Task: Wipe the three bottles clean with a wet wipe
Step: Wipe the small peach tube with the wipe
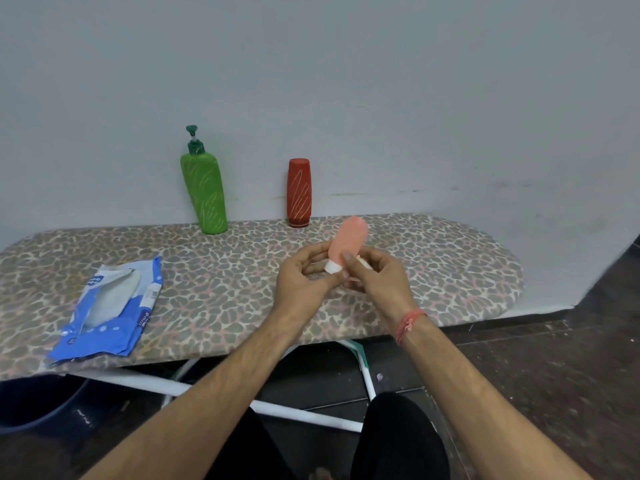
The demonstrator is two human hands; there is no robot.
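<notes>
A pale pink bottle (347, 239) is held upside down over the middle of the board, its white cap at the bottom. My left hand (304, 282) grips it at the cap end. My right hand (377, 275) presses a white wet wipe (364, 261) against the bottle's lower right side, thumb on the pink body. A green pump bottle (204, 192) leans against the wall at the back left. A red bottle (299, 192) stands upside down on its cap at the back, right of the green one.
The leopard-print ironing board (225, 292) runs left to right along a grey wall. A blue wet-wipe pack (110, 306) lies open at its near left. A dark bucket (38, 403) sits on the floor under the left end, beside white board legs (304, 415).
</notes>
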